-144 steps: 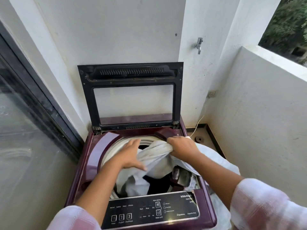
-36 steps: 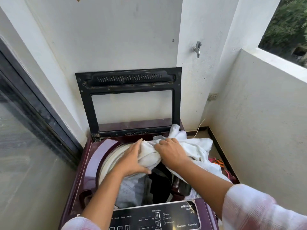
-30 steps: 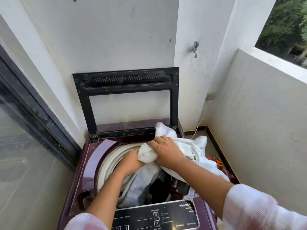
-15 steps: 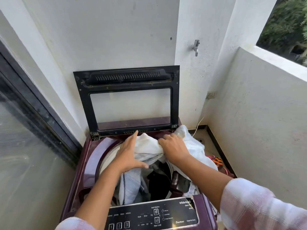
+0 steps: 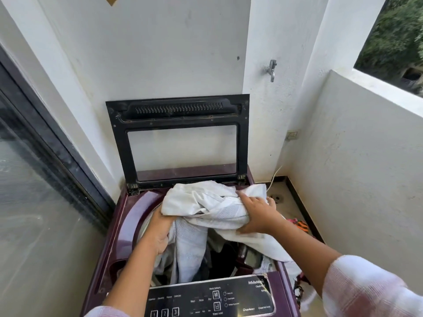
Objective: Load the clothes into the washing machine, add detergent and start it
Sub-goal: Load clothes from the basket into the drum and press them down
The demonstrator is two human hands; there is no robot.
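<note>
1. The maroon top-loading washing machine [image 5: 128,227] stands in a narrow balcony corner, its black-framed lid [image 5: 177,139] raised upright against the white back wall.
2. A white cloth [image 5: 206,202] is bunched over the open drum, heaped across the back rim, with one end trailing down over the machine's right edge.
3. The left hand [image 5: 160,232] reaches up under the front-left of that bundle. Its fingers are buried in the fabric, so I cannot tell how tightly they close, though the cloth rests on them.
4. The right hand [image 5: 257,212] lies over the bundle's right side, fingers [image 5: 242,195] curled round the folds and the thumb tucked underneath, gripping it.
5. Inside the drum, below the hands, hang a pale blue-white garment [image 5: 190,252] and some dark clothes [image 5: 220,261].
6. The black control panel [image 5: 210,298] runs along the near edge, between the forearms.
7. A glass sliding door [image 5: 34,202] crowds the machine's left side.
8. On the right a low parapet wall [image 5: 357,168] closes in, leaving a narrow strip of floor with colourful clothes [image 5: 299,225] lying there.
9. A metal tap [image 5: 271,69] juts from the pillar above, and a white cable [image 5: 274,175] drops to the floor near the cloth's far corner.
</note>
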